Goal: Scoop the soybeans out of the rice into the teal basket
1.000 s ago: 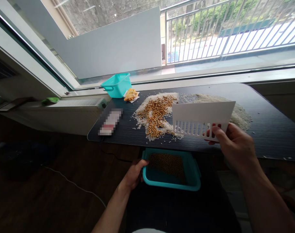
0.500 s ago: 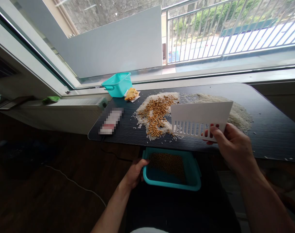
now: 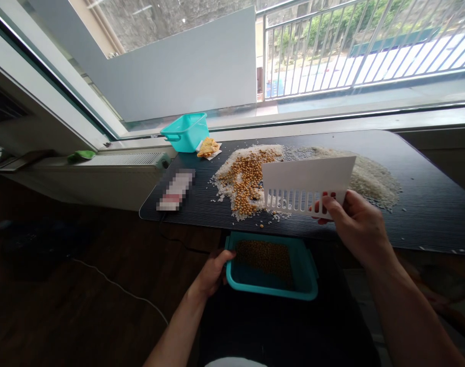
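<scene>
My right hand [image 3: 356, 219] grips the right end of a white slotted scraper [image 3: 308, 176], a flat plate with a comb-like row of slots along its lower part. The plate stands tilted over the table, in front of spread white rice [image 3: 232, 153] mixed with yellow-brown soybeans [image 3: 245, 178]. By its left end, my left hand [image 3: 215, 270] holds a turquoise tub [image 3: 270, 291] below the table's front edge. Soybeans [image 3: 268, 257] cover much of the tub's bottom. One loose bean lies near the table edge, above the tub.
On the dark table [image 3: 427, 204] a rice heap [image 3: 373, 178] lies to the right. At the back left stand another turquoise tub [image 3: 188, 133] and a crumpled yellow cloth [image 3: 208, 148]. A blurred-out flat item [image 3: 175, 191] lies at the left. The window ledge [image 3: 312, 122] runs behind.
My right hand has moved the scraper slightly left, over the edge of the soybeans. A loose bean now shows nearer the front edge. My left hand and the held tub stay nearly still.
</scene>
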The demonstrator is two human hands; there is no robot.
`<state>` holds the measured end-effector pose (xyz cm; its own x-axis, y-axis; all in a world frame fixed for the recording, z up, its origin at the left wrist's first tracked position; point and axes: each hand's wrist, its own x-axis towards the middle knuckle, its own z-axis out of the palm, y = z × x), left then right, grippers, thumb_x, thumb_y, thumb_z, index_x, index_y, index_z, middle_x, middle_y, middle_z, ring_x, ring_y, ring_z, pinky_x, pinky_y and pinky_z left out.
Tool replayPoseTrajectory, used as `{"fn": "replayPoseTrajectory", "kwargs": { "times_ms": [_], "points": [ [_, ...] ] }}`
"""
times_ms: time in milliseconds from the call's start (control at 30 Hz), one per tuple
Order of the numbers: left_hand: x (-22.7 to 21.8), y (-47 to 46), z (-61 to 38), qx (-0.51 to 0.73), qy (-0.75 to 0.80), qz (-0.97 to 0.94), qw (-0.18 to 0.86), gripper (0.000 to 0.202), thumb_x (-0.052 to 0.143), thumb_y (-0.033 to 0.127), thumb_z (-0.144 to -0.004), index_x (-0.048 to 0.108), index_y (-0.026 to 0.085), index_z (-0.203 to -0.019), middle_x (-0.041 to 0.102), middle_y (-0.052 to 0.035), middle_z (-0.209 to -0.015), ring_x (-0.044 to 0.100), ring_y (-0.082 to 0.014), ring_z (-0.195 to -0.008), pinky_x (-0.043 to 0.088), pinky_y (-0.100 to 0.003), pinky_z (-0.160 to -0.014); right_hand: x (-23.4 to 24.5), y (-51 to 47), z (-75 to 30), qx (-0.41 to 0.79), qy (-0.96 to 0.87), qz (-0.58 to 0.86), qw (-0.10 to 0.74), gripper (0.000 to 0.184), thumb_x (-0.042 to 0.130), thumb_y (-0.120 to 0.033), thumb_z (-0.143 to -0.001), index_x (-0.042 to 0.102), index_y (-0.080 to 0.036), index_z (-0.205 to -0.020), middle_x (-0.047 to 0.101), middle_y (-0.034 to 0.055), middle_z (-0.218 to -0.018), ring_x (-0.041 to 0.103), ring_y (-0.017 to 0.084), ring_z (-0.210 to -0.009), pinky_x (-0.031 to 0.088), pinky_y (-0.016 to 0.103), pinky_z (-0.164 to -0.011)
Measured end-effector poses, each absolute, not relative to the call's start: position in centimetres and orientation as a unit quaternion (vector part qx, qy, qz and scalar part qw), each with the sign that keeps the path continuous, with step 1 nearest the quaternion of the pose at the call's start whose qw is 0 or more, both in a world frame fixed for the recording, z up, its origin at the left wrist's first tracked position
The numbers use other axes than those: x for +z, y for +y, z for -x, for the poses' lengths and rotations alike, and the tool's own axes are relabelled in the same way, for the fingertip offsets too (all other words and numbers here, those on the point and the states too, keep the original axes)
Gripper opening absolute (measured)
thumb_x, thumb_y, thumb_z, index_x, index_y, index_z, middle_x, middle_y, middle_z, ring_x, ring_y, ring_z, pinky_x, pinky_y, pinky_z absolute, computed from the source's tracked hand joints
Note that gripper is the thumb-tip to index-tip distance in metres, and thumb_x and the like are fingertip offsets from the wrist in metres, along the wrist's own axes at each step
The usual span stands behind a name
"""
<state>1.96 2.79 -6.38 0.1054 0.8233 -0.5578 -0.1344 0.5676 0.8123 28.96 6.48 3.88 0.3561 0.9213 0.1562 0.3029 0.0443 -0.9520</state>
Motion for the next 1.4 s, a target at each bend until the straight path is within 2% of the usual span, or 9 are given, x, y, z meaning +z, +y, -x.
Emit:
{"fn": "replayPoseTrajectory", "kwargs": {
  "times_ms": [267, 500, 633, 767, 900, 1133, 1400],
  "points": [
    [-6.6, 2.8, -1.8, 0.352, 0.568, -0.309, 0.677, 0.03, 0.065, 0.041, -0.063, 0.051, 0.017, -0.052, 0.043, 0.0053, -0.038, 0.035, -0.0068, -0.031, 0.023, -0.021, -0.033, 4.0, 5.7, -29.7, 0.28, -0.455, 0.643, 0.549, 0.022, 0.06, -0.041, -0.075, 0.061, -0.019, -0.077, 0.064, -0.0016, -0.066, 0.061, 0.012, -0.057, 0.056, 0.024, -0.05],
    [-6.4, 2.7, -1.7, 0.349, 0.568, -0.307, 0.679, 0.029, 0.065, 0.041, -0.063, 0.052, 0.017, -0.054, 0.044, 0.0053, -0.039, 0.036, -0.0068, -0.033, 0.023, -0.021, -0.033, 3.3, 5.0, -30.5, 0.257, -0.454, 0.68, 0.515, 0.021, 0.059, -0.042, -0.074, 0.062, -0.021, -0.076, 0.066, -0.0004, -0.067, 0.06, 0.015, -0.053, 0.054, 0.03, -0.054],
    [-6.3, 2.8, -1.9, 0.351, 0.567, -0.308, 0.679, 0.028, 0.065, 0.041, -0.062, 0.053, 0.016, -0.055, 0.045, 0.0053, -0.04, 0.036, -0.007, -0.033, 0.024, -0.021, -0.033, 3.1, 5.0, -30.3, 0.267, -0.471, 0.662, 0.519, 0.021, 0.058, -0.043, -0.075, 0.062, -0.021, -0.075, 0.066, 0.0004, -0.067, 0.062, 0.016, -0.059, 0.054, 0.03, -0.056],
    [-6.1, 2.9, -1.9, 0.353, 0.568, -0.307, 0.677, 0.029, 0.065, 0.041, -0.061, 0.052, 0.017, -0.053, 0.043, 0.0057, -0.038, 0.035, -0.0067, -0.032, 0.022, -0.021, -0.032, 3.1, 5.1, -30.1, 0.273, -0.463, 0.655, 0.532, 0.022, 0.059, -0.043, -0.074, 0.062, -0.021, -0.075, 0.066, 0.0, -0.067, 0.061, 0.017, -0.057, 0.053, 0.031, -0.053],
    [-6.0, 2.9, -2.0, 0.353, 0.564, -0.304, 0.682, 0.029, 0.066, 0.04, -0.06, 0.05, 0.017, -0.052, 0.042, 0.0063, -0.038, 0.034, -0.0065, -0.032, 0.021, -0.021, -0.033, 3.1, 5.1, -29.9, 0.258, -0.478, 0.657, 0.523, 0.019, 0.058, -0.04, -0.075, 0.062, -0.021, -0.074, 0.066, 0.0002, -0.066, 0.061, 0.016, -0.058, 0.052, 0.03, -0.058],
    [-5.9, 3.0, -1.8, 0.349, 0.564, -0.298, 0.686, 0.028, 0.065, 0.04, -0.06, 0.051, 0.017, -0.051, 0.04, 0.0064, -0.036, 0.033, -0.007, -0.032, 0.019, -0.022, -0.033, 3.5, 5.0, -28.5, 0.283, -0.512, 0.636, 0.504, 0.021, 0.057, -0.043, -0.074, 0.061, -0.022, -0.076, 0.067, 0.0014, -0.066, 0.062, 0.017, -0.061, 0.05, 0.03, -0.059],
    [-5.5, 3.3, 0.3, 0.363, 0.56, -0.307, 0.679, 0.025, 0.065, 0.037, -0.064, 0.058, 0.015, -0.056, 0.047, 0.0046, -0.04, 0.044, -0.0102, -0.038, 0.033, -0.024, -0.042, 3.4, 5.1, -27.6, 0.271, -0.532, 0.64, 0.484, 0.025, 0.055, -0.046, -0.073, 0.062, -0.021, -0.076, 0.067, 0.0032, -0.066, 0.06, 0.017, -0.058, 0.049, 0.031, -0.057]
  ]
}}
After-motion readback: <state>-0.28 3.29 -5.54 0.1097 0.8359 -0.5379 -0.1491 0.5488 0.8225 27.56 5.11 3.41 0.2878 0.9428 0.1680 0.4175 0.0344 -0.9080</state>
